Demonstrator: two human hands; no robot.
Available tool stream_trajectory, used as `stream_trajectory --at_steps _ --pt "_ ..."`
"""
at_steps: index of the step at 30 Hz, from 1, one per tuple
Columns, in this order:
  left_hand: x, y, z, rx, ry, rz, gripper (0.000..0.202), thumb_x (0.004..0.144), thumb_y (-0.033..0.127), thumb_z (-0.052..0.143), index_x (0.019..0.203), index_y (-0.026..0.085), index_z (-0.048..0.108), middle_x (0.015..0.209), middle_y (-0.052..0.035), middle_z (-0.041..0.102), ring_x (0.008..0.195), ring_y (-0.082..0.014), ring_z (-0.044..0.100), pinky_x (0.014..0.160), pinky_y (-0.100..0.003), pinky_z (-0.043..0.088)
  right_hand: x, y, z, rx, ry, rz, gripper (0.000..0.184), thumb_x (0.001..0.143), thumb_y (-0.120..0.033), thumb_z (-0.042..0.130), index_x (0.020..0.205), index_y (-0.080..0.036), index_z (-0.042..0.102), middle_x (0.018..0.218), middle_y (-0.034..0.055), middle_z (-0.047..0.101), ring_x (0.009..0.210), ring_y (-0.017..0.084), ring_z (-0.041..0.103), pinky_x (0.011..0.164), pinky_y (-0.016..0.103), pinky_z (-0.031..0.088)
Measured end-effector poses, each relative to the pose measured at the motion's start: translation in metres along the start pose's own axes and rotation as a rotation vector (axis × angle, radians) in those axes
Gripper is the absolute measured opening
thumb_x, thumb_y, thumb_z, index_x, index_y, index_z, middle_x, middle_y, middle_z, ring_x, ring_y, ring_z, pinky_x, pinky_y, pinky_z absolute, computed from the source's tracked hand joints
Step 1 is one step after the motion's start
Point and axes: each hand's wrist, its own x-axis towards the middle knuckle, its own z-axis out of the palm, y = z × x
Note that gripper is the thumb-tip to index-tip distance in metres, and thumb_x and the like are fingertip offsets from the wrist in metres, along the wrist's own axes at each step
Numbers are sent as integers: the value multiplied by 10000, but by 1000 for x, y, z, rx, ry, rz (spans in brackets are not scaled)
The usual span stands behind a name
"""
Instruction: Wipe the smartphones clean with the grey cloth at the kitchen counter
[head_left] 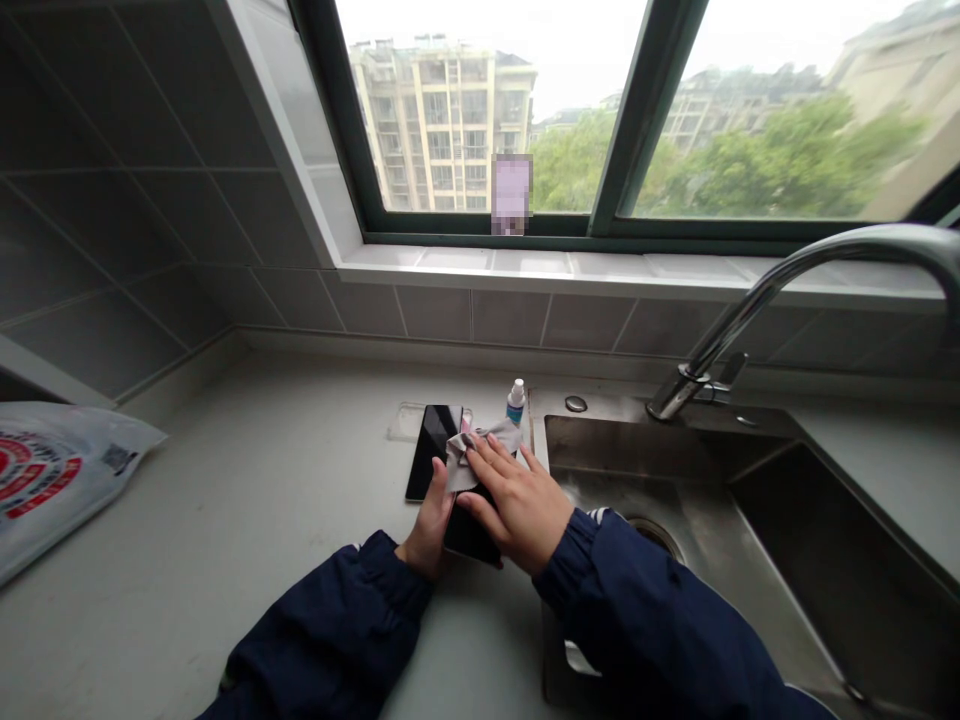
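A black phone [429, 447] lies flat on the grey counter [262, 520] just left of the sink. A second dark flat device [471, 538] lies beside it, partly under my hands. My left hand [430, 520] grips its left edge, fingers curled around it. My right hand [517, 500] lies over it with fingers stretched out, pressing a small grey cloth [472, 450] onto its surface. A small spray bottle [515, 400] with a blue label stands just behind the cloth. A clear phone case [405, 420] lies behind the black phone.
A steel sink [675, 480] with a curved tap [757, 300] fills the right side. A white printed plastic bag [52, 480] lies at the far left. Grey tiled walls and a window sill [562, 265] run behind the counter.
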Motion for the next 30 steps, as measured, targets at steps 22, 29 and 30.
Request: stream_trajectory --at_steps 22,29,30 --pt "-4 19 15 -43 417 171 798 896 699 419 1367 66 542 1077 -211 722 979 -348 709 956 -506 517 -31 -45 -2 135 -106 -79 620 977 -559 464 1469 -183 451 1560 89 407 1472 300 309 1198 594 200" --pt "-2 19 14 -106 290 162 842 925 685 369 1434 21 462 1194 -258 680 1136 -371 651 1077 -541 416 -37 -47 -4 96 -133 -21 662 952 -556 496 1478 -158 440 1585 110 353 1483 303 283 1202 600 179" --pt "-2 19 13 -110 277 154 853 926 688 361 1440 13 451 1206 -264 674 1155 -373 641 1091 -543 399 -38 -47 -4 93 -129 -15 670 951 -556 499 1485 -156 432 1587 111 345 1486 301 277 1205 595 178"
